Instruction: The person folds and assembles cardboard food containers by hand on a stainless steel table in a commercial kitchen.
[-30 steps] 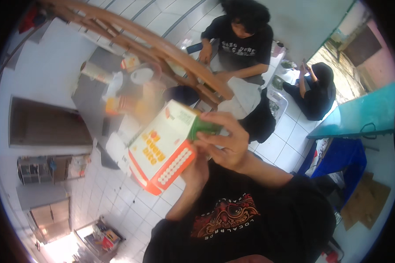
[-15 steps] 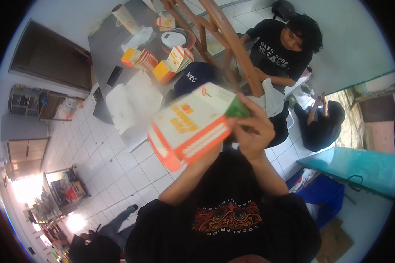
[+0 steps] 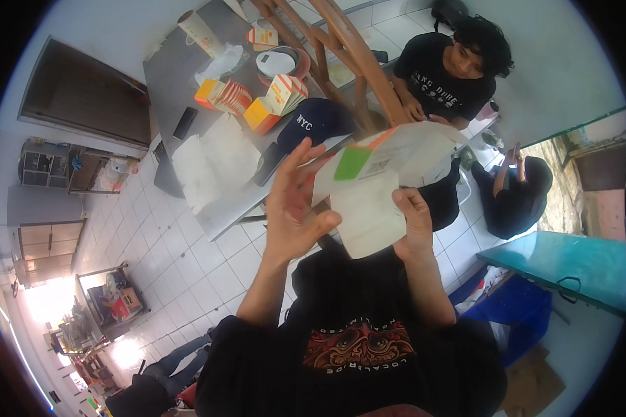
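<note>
A paper food carton (image 3: pixel 368 221), white inside with orange and green print outside, is held up before my chest with its flaps spread. My right hand (image 3: pixel 416 221) pinches its near flap at the right edge, thumb on top. On the carton's left side, my left hand (image 3: pixel 291 205) has its fingers stretched and spread, thumb apart, beside or lightly against the cardboard. The carton hides part of what the left fingers touch.
A grey table (image 3: pixel 161 83) ahead bears white paper sheets (image 3: pixel 219 163), a dark phone (image 3: pixel 184 123), stacked folded cartons (image 3: pixel 222 96), a dark cap (image 3: pixel 313 125) and a white kitchen scale (image 3: pixel 275 64). Wooden rails (image 3: pixel 358 52) stand beside it. A person (image 3: pixel 445 76) sits beyond; another (image 3: pixel 518 194) sits further right.
The carton has turned from its printed outside to show its white inside, with flaps opened. My left hand has come out from behind it to its left side.
</note>
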A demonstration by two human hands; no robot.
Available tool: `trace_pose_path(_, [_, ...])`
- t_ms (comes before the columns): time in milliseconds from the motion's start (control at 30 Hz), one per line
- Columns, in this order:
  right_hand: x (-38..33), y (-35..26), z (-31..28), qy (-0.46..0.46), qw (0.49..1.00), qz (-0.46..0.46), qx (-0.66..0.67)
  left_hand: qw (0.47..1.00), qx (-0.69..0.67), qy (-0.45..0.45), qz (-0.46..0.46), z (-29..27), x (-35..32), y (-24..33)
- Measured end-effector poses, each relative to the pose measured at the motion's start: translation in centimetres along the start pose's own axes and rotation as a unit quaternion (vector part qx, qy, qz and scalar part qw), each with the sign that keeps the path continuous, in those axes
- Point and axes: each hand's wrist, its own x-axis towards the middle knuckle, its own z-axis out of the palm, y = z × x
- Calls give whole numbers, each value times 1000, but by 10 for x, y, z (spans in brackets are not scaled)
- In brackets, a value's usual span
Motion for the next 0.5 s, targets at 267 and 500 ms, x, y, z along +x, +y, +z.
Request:
trace_pose_path(267, [-13,-18,13,60,933,-237,-265,912,340,93,208,23,16,22])
trace_pose_path(500, [-50,-68,53,73,688,-697,-189,851,431,118,277,27,15,36])
